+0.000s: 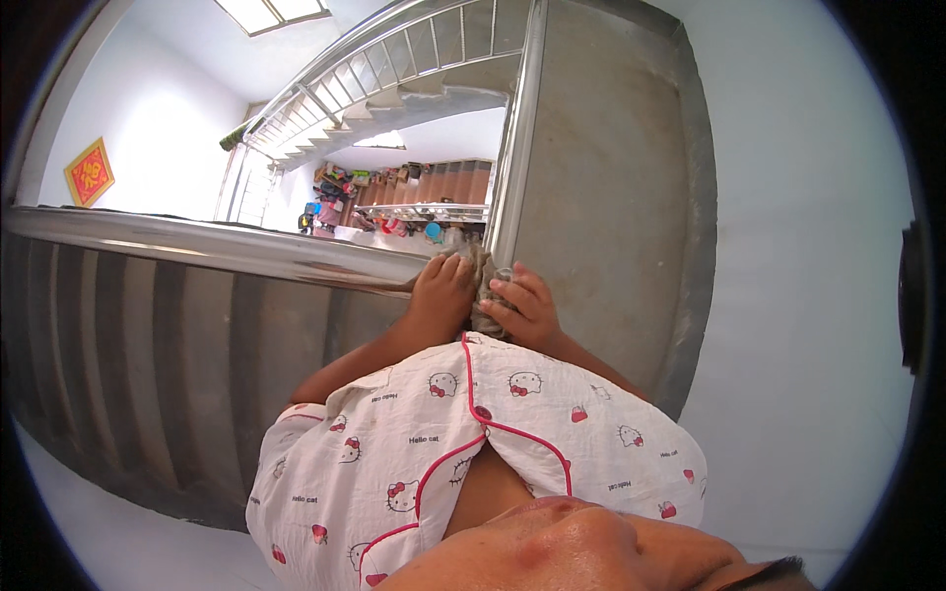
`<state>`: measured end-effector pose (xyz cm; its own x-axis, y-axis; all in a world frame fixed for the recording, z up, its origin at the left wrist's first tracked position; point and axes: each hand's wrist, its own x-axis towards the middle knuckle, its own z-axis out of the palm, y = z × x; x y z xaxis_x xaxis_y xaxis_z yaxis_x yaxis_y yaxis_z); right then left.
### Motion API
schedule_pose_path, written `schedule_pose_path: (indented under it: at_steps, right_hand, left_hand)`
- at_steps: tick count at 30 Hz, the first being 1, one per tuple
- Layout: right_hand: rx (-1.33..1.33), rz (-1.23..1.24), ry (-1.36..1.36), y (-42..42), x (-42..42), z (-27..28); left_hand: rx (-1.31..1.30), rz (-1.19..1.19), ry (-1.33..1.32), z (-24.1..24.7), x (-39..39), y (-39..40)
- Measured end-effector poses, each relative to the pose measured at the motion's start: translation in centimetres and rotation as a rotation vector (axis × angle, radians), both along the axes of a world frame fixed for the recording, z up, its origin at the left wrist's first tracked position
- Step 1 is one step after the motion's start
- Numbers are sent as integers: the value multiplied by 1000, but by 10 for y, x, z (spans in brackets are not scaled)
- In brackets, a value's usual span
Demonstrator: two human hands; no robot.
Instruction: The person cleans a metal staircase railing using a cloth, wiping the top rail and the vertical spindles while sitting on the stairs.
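A crumpled grey-brown cloth [488, 295] lies at the corner where two shiny metal handrails meet, close in front of my body. My left hand [442, 295] rests at the end of the left handrail [295, 255], its curled fingers on the cloth's left edge. From the right, my right hand [526, 304] holds the cloth, fingers spread over it. The other handrail [517, 148] runs away from me beyond the cloth. The palms and the underside of the cloth are hidden.
Concrete steps [148, 325] lie at the left, and a concrete landing [606, 185] at the right. Past the rails is an open stairwell with a lower flight [392, 111], its metal balusters, and many household items [332, 199] far below. A white wall [798, 258] stands at the right.
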<state>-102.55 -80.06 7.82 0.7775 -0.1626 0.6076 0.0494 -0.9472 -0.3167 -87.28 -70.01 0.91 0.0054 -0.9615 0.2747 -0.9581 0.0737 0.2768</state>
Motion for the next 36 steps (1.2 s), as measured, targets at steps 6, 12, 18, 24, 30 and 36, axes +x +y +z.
schedule_pose_path:
  at_steps: [6,12,18,24,30,36]
  right_hand:
    - [363,188,410,-39,-2,25]
    - [575,498,810,-96,39,29]
    - [555,707,829,-102,63,16]
    - [388,761,437,-64,94,23]
    - [298,727,442,-19,198,51]
    - [387,798,513,-13,383,89]
  left_hand:
    - [418,-29,-43,30,-11,-38]
    - [219,75,51,-10,-36,-55]
    - [84,286,231,-1,-40,-41]
    - [-342,326,236,-17,-1,4]
    - [-291,519,38,46,87,52]
    - [-174,756,202,100,248,62]
